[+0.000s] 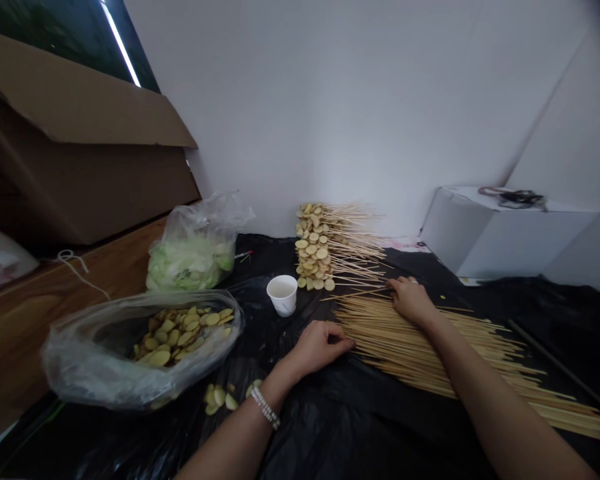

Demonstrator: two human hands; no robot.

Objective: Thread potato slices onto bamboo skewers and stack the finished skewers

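My left hand [320,343] is closed in a pinch at the left ends of a wide spread of bamboo skewers [400,347]. What its fingertips hold, if anything, is too small to make out. Over the far edge of the spread, my right hand [411,301] has its fingers drawn together, and a thin bamboo skewer [355,294] runs left from them. Just beyond lies a stack of skewered potato slices [313,247], bare sticks pointing right. Loose potato slices fill an open clear plastic bag [100,393] at left. Several more slices [220,398] lie near my left forearm.
A white paper cup [283,295] stands left of the stack. Behind the open bag is a plastic bag of pale green vegetable pieces [190,263]. A large cardboard box [95,180] is at left, a white box [500,233] at right. Black plastic sheeting [360,427] covers the surface.
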